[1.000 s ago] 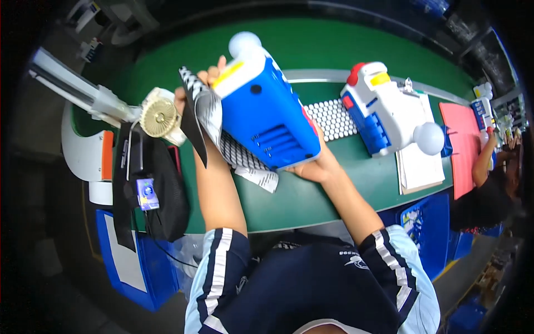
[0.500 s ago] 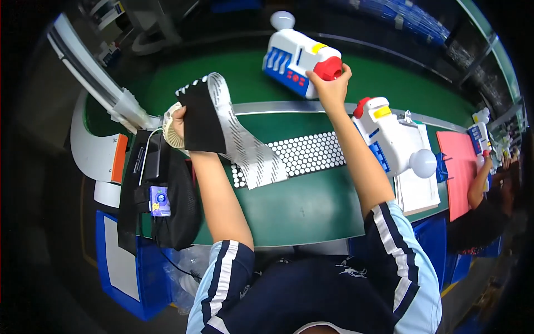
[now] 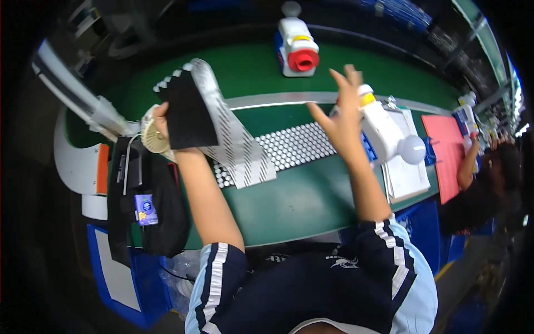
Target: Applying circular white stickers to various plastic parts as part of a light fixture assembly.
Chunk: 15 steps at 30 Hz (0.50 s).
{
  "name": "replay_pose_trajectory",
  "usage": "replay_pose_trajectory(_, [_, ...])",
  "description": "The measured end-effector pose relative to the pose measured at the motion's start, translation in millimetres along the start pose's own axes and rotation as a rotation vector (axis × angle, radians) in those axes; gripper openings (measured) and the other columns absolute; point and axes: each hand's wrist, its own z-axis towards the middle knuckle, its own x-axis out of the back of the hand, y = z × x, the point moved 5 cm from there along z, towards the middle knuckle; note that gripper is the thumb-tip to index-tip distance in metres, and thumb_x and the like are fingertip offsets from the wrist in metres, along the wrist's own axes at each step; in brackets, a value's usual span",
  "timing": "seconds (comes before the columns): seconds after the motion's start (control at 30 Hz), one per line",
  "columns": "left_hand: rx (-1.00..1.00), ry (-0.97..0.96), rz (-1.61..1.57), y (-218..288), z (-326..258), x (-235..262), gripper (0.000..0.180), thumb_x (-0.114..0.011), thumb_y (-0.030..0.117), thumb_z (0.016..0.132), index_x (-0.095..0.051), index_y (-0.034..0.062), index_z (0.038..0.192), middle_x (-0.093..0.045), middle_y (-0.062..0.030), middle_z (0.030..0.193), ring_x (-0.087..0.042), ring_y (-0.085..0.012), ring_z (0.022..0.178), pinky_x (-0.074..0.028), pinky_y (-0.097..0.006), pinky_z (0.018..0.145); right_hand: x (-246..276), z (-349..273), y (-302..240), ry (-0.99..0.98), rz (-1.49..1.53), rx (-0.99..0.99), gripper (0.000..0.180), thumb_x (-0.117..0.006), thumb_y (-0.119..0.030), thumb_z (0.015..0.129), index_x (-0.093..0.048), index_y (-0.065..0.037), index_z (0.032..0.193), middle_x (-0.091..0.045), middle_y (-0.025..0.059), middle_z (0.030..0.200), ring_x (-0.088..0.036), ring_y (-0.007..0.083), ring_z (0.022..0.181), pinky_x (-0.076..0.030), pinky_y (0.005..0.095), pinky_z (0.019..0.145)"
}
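The left hand [image 3: 160, 119] is raised above the left end of the green surface [image 3: 295, 203], its fingers [image 3: 161, 109] closed on the edge of a black sheet [image 3: 188, 116] that stands tilted upward from the grip. A perforated grey strip [image 3: 231, 146] with rows of small holes runs along the black sheet's right side and hangs down to the surface, its lower end lying over a white studded mat [image 3: 289, 147]. Just beside the left hand, toward the surface's left edge, sits a small round cream fan [image 3: 151, 139]. The right hand [image 3: 340, 114] hovers in the air with the fingers spread wide and holding nothing; its fingertips point toward the far side of the surface. A white and blue toy with a red round cap [image 3: 297, 47] stands on the far part of the surface, well apart from the open right hand, beyond a pale metal rail [image 3: 267, 101]. A second white toy with a yellow cap [image 3: 384, 129] lies just beside the right wrist, partly hidden behind it. A pink sheet [image 3: 448, 147] lies at the right end, near another person's arm [image 3: 467, 167].
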Motion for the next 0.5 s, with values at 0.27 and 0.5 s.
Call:
replay_pose_trajectory(0.27, [-0.078,-0.006,-0.226,-53.0,18.0,-51.6,0.019,-0.047,0.013,0.084,-0.053,0.0009,0.098,-0.054,-0.0099,0.092,-0.051,-0.0207,0.094,-0.036,-0.038,0.082,167.5,-86.4,80.5,-0.025,-0.213,-0.191,0.058,-0.068,0.0,0.06,-0.048,-0.005,0.114,-0.049,0.0177,0.114,-0.047,0.035,0.11,-0.038,0.0392,0.092])
replay_pose_trajectory(0.5, [0.137,0.226,0.663,-108.4,-13.2,-95.4,0.04,-0.051,0.024,0.076,-0.054,-0.0029,0.105,-0.06,-0.0148,0.097,-0.06,-0.0247,0.081,-0.049,-0.032,0.075,141.7,-39.3,70.4,0.11,0.206,-0.102,0.073,-0.077,-0.015,0.06,-0.037,-0.007,0.121,-0.048,0.0143,0.113,-0.055,0.0241,0.101,-0.049,0.0343,0.084])
